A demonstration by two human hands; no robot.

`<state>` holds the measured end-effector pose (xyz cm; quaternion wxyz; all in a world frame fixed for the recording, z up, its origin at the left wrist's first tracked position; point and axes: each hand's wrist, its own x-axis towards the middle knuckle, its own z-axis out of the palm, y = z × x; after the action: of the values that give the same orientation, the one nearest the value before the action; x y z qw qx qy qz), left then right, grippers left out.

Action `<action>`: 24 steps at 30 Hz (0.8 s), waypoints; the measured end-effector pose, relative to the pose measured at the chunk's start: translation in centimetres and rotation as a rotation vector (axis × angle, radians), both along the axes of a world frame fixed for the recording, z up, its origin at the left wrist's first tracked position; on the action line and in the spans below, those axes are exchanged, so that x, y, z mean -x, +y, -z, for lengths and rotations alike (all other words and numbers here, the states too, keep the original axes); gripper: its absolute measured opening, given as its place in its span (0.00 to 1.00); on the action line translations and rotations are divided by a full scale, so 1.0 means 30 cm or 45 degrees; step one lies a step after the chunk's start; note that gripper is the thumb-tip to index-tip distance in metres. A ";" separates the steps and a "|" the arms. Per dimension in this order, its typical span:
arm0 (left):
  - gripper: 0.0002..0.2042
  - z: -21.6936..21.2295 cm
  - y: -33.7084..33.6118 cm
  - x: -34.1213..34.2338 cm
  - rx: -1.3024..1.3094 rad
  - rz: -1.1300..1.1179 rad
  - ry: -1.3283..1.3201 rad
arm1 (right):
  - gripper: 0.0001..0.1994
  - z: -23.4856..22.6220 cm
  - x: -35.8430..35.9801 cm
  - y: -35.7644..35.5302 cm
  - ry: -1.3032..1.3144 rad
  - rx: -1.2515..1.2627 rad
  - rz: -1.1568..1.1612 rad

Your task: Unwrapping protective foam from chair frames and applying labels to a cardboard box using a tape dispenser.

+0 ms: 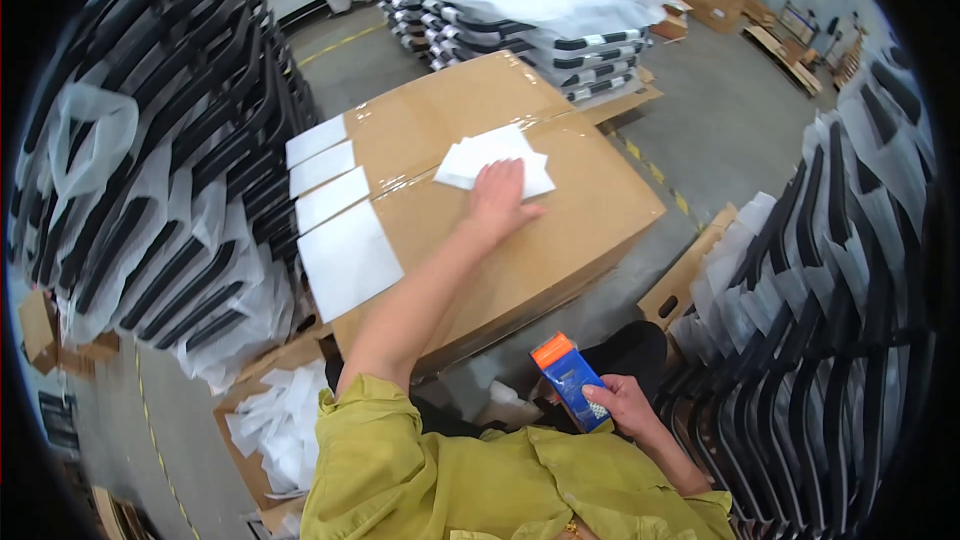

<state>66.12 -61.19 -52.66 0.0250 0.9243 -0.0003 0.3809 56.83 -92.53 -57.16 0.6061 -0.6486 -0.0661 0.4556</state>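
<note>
A large brown cardboard box [590,205], its seams closed with clear tape, stands in front of me. My left hand [497,198] lies on a small fanned pile of white paper sheets [472,155] on top of it, fingers stretched out and thumb apart. Whether the fingertips pinch a sheet is not clear. Along the left edge of the box top, several white sheets [345,245] lie in a row, the nearest one the largest. Close to my body, my right hand [625,405] is closed round a small blue box with an orange end [572,380], held tilted.
Tall stacks of black frames wrapped in white foam stand at left [180,180] and right [810,310]. Another wrapped stack [560,25] is behind the box. An open carton of white foam scraps [280,430] sits at lower left. Yellow-striped tape [650,165] marks the grey floor.
</note>
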 end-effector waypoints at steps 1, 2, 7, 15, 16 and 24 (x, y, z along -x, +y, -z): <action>0.17 -0.004 0.020 -0.014 0.165 -0.034 0.325 | 0.14 0.006 0.002 -0.019 -0.004 0.011 0.004; 0.16 -0.005 0.037 -0.026 0.326 -0.075 0.657 | 0.14 0.010 0.003 -0.033 -0.003 0.024 0.000; 0.09 -0.045 0.064 0.030 0.178 0.016 0.344 | 0.13 -0.039 0.008 -0.047 0.095 -0.147 0.015; 0.09 -0.143 -0.160 0.454 -0.149 0.066 0.223 | 0.16 -0.009 -0.082 -0.128 -0.023 -0.293 -0.059; 0.09 -0.108 -0.158 0.481 -0.139 0.036 0.234 | 0.17 -0.009 -0.094 -0.116 -0.040 -0.336 -0.104; 0.10 -0.051 -0.236 0.508 1.265 0.201 0.700 | 0.17 -0.060 -0.041 -0.119 0.001 -0.491 -0.191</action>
<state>50.87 -68.26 -51.12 0.4838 0.8639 0.1161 0.0781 58.08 -96.11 -55.36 0.6834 -0.5137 -0.2000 0.4787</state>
